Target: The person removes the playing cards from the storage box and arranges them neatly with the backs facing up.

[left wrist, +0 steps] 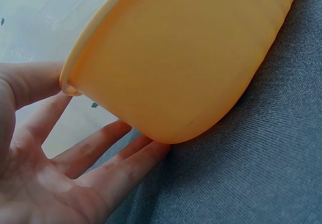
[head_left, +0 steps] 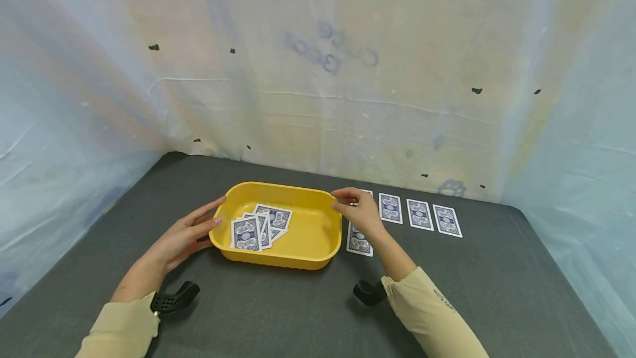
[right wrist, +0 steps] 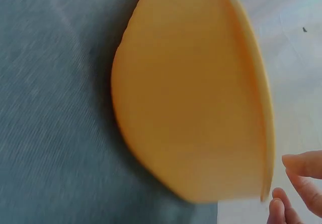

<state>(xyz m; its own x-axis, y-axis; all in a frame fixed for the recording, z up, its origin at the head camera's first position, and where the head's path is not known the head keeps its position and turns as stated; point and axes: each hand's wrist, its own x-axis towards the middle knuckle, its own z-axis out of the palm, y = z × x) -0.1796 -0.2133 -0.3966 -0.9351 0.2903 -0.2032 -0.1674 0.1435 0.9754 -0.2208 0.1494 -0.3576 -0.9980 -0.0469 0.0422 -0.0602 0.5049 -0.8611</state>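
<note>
Tray [head_left: 318, 256], yellow plastic, is sitting at lower centre of the frame on the grey table [head_left: 497, 291], with face-down cards [head_left: 258, 225] inside. I'm judging it light, stiff and a bit slick, best taken by both end rims. My left hand [head_left: 186, 236] is resting flat-fingered against its left end, gripping nothing. My right hand [head_left: 360, 211] is hovering loosely curled by the right rim; I can't tell if it's touching. Backdrop writing is showing mirrored, unreadable.

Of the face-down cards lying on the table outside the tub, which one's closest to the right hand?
The card in front, beside the yellow tub: the right hand hangs right above it. The row's other cards lie farther right, toward the table's back edge.
</note>
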